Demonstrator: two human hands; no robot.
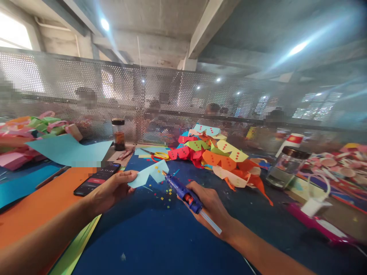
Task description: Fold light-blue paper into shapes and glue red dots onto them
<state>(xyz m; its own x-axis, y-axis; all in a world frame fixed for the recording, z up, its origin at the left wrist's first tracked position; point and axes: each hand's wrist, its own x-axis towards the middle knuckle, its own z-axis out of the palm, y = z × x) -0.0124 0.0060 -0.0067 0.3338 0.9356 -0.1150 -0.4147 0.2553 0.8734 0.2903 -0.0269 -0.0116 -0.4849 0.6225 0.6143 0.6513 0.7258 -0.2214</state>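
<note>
A light blue paper cutout [151, 172] with a notched lower edge is pinched at its left end by my left hand [119, 187]. Small yellow squares show on its face. My right hand [210, 202] is wrapped round a blue glue gun [183, 191], with a clear glue stick [210, 222] poking out of its back. The glue gun's nozzle points up and left, at the right part of the cutout; whether they touch I cannot tell. Tiny coloured paper squares [168, 198] lie scattered on the dark blue table [155, 236] below.
Folded colourful paper pieces [223, 156] are heaped beyond my hands. Yellow-handled scissors [160, 155], a phone [97, 179] and a jar of dark liquid [118, 134] stand or lie left. A clear jar [288, 168] and a magenta power strip [323, 225] are at right. Mesh partition [160, 88] behind.
</note>
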